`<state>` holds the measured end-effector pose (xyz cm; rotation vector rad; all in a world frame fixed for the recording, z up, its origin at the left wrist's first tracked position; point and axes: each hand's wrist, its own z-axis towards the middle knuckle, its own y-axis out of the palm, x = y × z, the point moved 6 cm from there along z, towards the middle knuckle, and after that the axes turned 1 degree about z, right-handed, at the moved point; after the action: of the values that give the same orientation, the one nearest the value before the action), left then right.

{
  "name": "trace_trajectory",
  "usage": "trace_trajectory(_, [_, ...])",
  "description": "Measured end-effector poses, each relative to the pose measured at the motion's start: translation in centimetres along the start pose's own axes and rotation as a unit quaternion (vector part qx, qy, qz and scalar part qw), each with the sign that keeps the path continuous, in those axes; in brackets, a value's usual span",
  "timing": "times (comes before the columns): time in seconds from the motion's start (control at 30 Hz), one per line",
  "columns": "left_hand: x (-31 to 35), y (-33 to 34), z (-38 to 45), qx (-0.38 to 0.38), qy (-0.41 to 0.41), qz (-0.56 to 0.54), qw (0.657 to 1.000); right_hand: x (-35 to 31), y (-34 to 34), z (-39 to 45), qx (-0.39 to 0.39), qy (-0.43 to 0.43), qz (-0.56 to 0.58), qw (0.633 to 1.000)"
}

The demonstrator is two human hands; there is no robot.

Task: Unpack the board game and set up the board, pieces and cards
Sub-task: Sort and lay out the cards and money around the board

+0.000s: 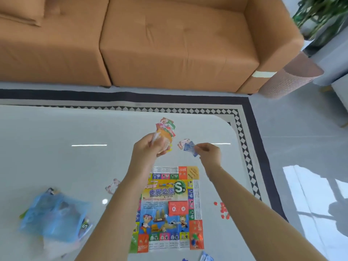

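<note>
The colourful paper game board (169,208) lies unfolded flat on the white table (75,157), between my forearms. Above its far edge my left hand (148,147) grips a fanned stack of cards (166,129), red, green and orange. My right hand (209,151) pinches a blue card (190,148) just right of the stack. A red and white card (182,143) lies on the table behind the blue one. Small coloured pawns (196,239) stand on the board's near right corner. A red card deck (178,208) sits on the board's centre.
A blue plastic bag (54,217) with packaging lies at the near left. One loose card (112,186) rests left of the board. Several small red tokens (223,210) are scattered right of it. An orange sofa (150,44) stands beyond the table, on a patterned rug (248,129).
</note>
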<state>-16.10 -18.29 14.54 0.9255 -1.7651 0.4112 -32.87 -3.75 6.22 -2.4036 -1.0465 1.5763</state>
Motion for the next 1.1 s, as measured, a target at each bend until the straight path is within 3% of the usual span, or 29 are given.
trace_trajectory(0.2, [-6.3, 0.1, 5.0, 0.002, -0.005, 0.019, 1.0, 5.9, 4.8, 9.4, 0.005, 0.033, -0.041, 0.999])
trace_trajectory(0.33, [-7.8, 0.1, 6.7, 0.02, -0.014, 0.043, 0.999, 7.4, 6.0, 11.3, 0.026, -0.043, -0.121, 0.991])
trace_trajectory(0.43, [-8.4, 0.3, 7.0, 0.019, -0.017, 0.056, 0.998, 6.9, 6.2, 11.3, 0.05, -0.134, -0.221, 0.965])
trace_trajectory(0.53, [-8.3, 0.2, 6.3, 0.024, -0.025, 0.063, 0.997, 5.9, 5.2, 10.0, 0.08, -0.134, -0.146, 0.977])
trace_trajectory(0.6, [-7.6, 0.3, 5.1, 0.019, -0.03, 0.06, 0.998, 4.5, 3.6, 7.8, 0.094, -0.124, -0.049, 0.987])
trace_trajectory(0.7, [-5.2, 0.9, 2.6, 0.003, -0.036, 0.057, 0.998, 1.9, 0.8, 3.1, 0.046, -0.105, 0.047, 0.992])
trace_trajectory(1.0, [7.6, 4.9, -9.0, -0.085, -0.02, 0.035, 0.996, -11.1, -8.4, -16.5, -0.066, -0.182, 0.009, 0.981])
trace_trajectory(1.1, [11.6, 5.5, -15.2, -0.12, -0.015, 0.037, 0.992, -15.1, -11.0, -24.2, -0.046, -0.205, 0.018, 0.978])
